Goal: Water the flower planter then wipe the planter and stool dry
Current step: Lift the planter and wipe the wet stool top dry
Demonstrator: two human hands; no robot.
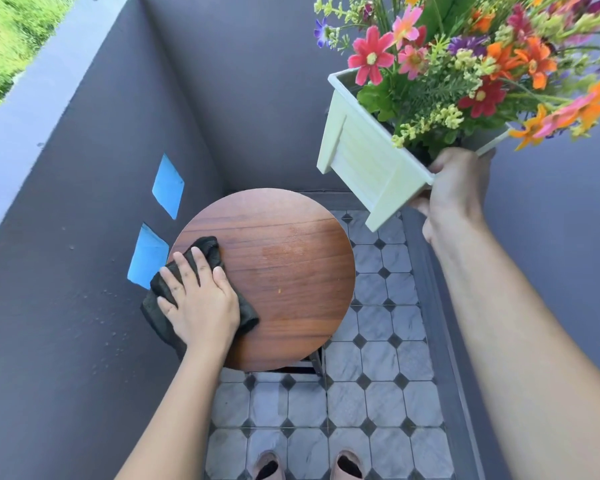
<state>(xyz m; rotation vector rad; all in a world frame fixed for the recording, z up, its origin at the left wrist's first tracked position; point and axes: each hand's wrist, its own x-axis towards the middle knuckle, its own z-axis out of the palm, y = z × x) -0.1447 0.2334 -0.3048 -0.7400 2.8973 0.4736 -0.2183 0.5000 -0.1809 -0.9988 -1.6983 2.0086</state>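
Left grip (201, 299), bare hand, lies flat with fingers straight, pressing black cloth (248, 320) onto left edge of round wooden stool (291, 282). Cloth hangs partly over rim. Right grip (454, 188) clasps lower corner of white planter (364, 161), held in air up and right of stool, tilted, clear of it. Bright flowers (465, 64) fill planter. Tiled floor (378, 393) below; grey wall (84, 237) at left.

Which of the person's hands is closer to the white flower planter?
Right. The right hand grips the white planter at its near end, holding it tilted in the air. The left hand presses a dark cloth on the stool, apart from the planter.
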